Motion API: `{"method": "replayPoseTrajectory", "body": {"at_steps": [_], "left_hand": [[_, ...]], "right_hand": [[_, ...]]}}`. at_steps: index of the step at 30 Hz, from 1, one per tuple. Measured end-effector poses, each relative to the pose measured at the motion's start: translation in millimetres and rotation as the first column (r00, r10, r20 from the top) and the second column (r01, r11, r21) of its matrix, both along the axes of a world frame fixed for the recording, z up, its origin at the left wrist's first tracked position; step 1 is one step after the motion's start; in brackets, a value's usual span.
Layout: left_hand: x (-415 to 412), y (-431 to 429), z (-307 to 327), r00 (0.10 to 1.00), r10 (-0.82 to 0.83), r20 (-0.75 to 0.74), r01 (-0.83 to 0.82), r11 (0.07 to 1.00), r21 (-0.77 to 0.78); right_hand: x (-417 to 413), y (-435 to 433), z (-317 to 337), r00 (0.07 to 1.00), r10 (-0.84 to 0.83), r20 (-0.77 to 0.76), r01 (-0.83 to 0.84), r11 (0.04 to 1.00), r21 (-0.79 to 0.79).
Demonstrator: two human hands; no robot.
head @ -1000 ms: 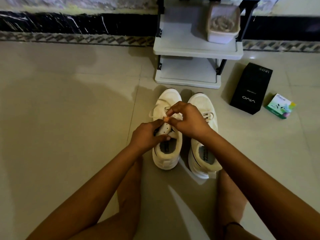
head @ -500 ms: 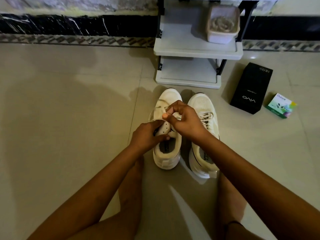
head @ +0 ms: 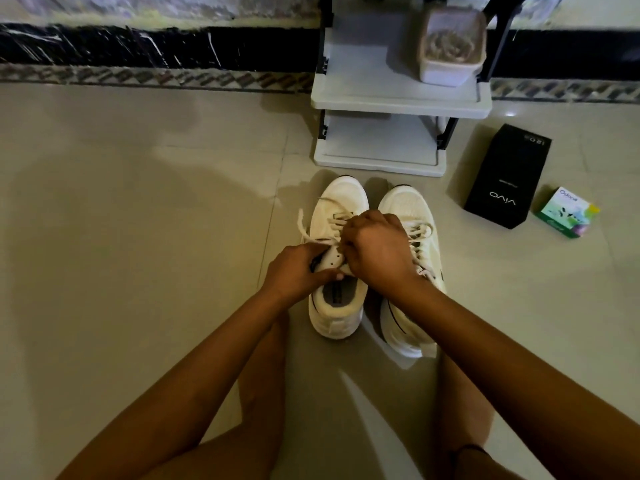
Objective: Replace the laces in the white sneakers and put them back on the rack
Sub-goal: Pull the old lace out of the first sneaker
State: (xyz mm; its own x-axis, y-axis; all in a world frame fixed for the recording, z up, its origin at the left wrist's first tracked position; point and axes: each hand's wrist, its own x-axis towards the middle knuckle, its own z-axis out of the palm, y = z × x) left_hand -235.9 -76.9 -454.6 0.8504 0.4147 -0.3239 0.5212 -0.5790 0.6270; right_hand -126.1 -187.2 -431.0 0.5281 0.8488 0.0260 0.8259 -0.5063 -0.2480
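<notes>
Two white sneakers stand side by side on the tiled floor, toes toward the rack. My left hand (head: 299,270) grips the eyelet flap and tongue of the left sneaker (head: 337,306). My right hand (head: 375,249) is curled over the middle of that shoe, fingers closed on its white lace (head: 306,233), whose loose end trails off the shoe's left side. The right sneaker (head: 410,209) is laced, and my right forearm covers its heel half. The white two-shelf rack (head: 398,98) stands just beyond the toes.
A beige lidded container (head: 450,50) sits on the rack's upper shelf. A black phone box (head: 507,178) and a small green box (head: 566,213) lie on the floor to the right. My bare legs frame the shoes at the bottom.
My right hand has rolled over and dropped lower onto the left sneaker's laces, knuckles now facing up. The lace end now shows loose at the shoe's left. My left hand has stayed put.
</notes>
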Motion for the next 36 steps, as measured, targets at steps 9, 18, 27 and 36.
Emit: {"method": "replayPoseTrajectory", "body": {"at_steps": [9, 18, 27, 36], "left_hand": [[1.8, -1.0, -2.4, 1.000, -0.013, -0.003, 0.013, 1.000, 0.020], [3.1, -0.1, 2.5, 0.999, -0.038, -0.028, 0.040, 0.995, 0.087], [17.4, 8.6, 17.0, 0.992, 0.066, -0.104, -0.049, 0.986, 0.162], [11.6, 20.1, 25.2, 0.938, 0.334, -0.097, -0.347, 0.883, -0.317]], "right_hand": [[-10.2, 17.2, 47.2, 0.868, -0.047, -0.494, 0.242, 0.910, 0.338], [30.0, 0.4, 33.8, 0.474, -0.122, -0.872, 0.650, 0.717, 0.253], [7.2, -12.3, 7.2, 0.935, -0.087, -0.344, 0.048, 0.992, -0.120], [5.2, -21.5, 2.8, 0.769, -0.182, -0.613, 0.199, 0.979, -0.040]]}}
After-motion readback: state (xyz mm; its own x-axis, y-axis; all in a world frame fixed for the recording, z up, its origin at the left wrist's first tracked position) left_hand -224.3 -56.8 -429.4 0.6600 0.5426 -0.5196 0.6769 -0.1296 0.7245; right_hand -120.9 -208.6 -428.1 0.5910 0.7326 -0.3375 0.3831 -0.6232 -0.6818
